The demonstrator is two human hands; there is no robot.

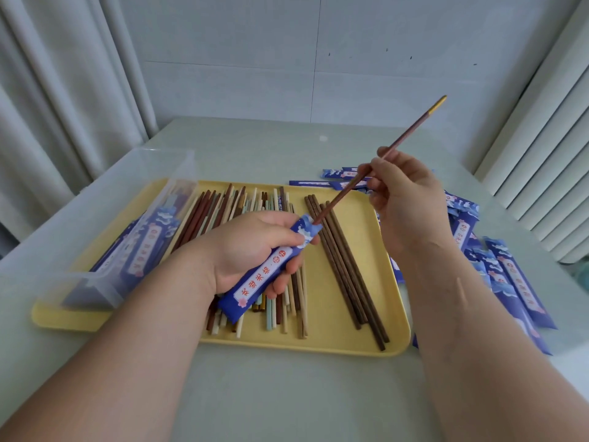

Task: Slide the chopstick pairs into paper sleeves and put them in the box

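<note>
Box (38,247) holds blue sleeves (149,247); tray (318,339) (yellow) holds loose chopsticks (223,202).

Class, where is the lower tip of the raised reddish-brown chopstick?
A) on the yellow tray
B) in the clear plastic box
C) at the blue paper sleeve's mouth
C: the reddish-brown chopstick, held by the right hand, ends at the blue paper sleeve in the left hand.

Brown chopstick (338,200) tip-first in blue sleeve (271,269)

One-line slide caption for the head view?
Right hand feeds a reddish-brown chopstick into the blue paper sleeve gripped by the left hand, above the yellow tray.
</note>
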